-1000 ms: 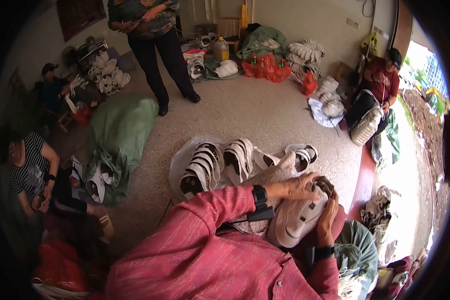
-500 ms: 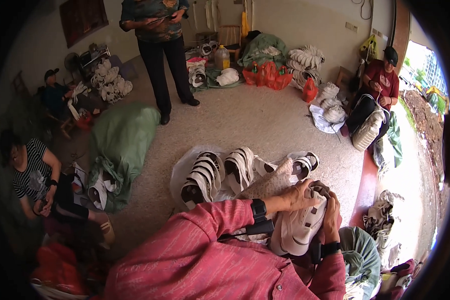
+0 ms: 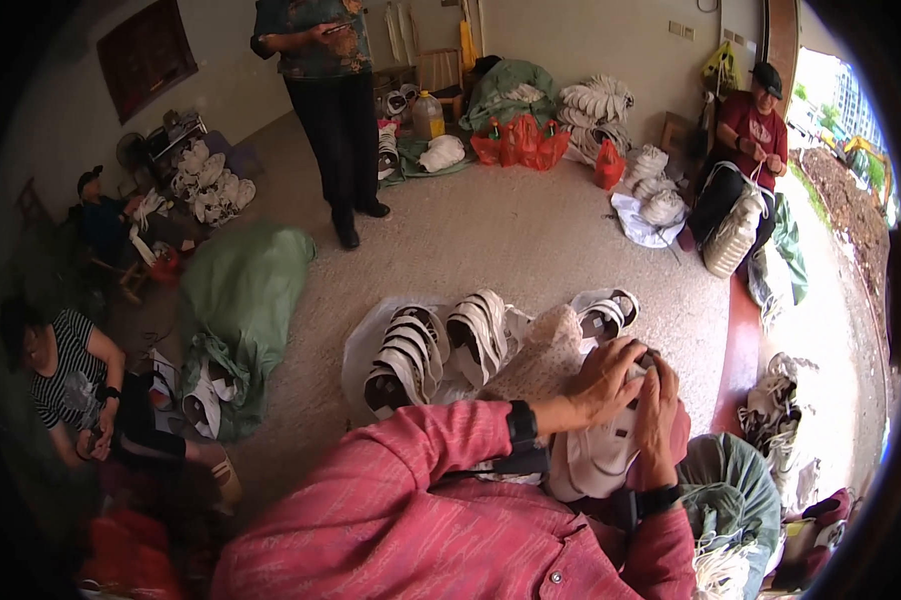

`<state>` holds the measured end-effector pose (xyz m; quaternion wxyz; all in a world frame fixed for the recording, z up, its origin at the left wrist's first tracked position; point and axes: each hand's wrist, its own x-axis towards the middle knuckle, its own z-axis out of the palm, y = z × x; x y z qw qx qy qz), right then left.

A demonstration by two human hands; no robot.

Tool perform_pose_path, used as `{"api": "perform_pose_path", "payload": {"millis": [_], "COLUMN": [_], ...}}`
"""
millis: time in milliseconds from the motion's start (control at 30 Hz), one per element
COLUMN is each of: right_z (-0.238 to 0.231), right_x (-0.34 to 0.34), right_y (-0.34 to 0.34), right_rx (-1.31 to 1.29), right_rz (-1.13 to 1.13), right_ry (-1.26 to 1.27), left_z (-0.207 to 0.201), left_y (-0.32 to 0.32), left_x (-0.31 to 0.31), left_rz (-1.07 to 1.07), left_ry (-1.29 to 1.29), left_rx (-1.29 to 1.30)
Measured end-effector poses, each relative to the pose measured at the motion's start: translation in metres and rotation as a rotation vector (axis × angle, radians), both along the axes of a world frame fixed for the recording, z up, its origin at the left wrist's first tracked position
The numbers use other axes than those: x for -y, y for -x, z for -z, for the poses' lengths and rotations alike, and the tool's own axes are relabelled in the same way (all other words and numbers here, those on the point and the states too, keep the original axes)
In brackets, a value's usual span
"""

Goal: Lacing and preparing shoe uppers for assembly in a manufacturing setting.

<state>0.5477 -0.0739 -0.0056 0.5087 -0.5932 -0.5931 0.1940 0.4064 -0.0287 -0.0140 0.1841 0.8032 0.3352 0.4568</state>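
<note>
White shoe [image 3: 601, 455] at lower right of the frame — clasped by both hands, left hand [image 3: 611, 380] gripping its top, right hand [image 3: 659, 410] alongside — long axis pointing away.

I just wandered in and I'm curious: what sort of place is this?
Probably an informal home workshop for shoe work. Rows of white shoe pieces lie on the floor, more are piled by the wall, and both hands, left hand and right hand, work on one.

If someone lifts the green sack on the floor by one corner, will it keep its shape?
Probably not. The green sack lies slumped and creased, so it looks soft and would likely sag. Its bulging middle suggests some weight inside, so it may drag.
</note>
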Motion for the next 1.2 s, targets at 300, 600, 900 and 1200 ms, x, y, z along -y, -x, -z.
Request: {"api": "perform_pose_path", "payload": {"millis": [300, 600, 900, 1200], "right_z": [0.007, 0.021, -0.01, 0.006], "right_x": [-0.007, 0.006, -0.006, -0.001], "right_y": [-0.009, -0.008, -0.005, -0.008], "right_rx": [-0.352, 0.091, -0.524, -0.426], "right_rz": [-0.094, 0.035, -0.356, -0.278], "right_ry": [0.11, 0.122, 0.137, 0.095], "left_z": [0.006, 0.015, -0.008, -0.034], "left_y": [0.003, 0.014, 0.039, 0.027], "left_x": [-0.019, -0.005, -0.027, -0.031], "left_rz": [0.19, 0.205, 0.388, 0.373], "left_ry": [0.298, 0.158, 0.691, 0.494], "left_rx": [0.176, 0.199, 0.295, 0.019]}}
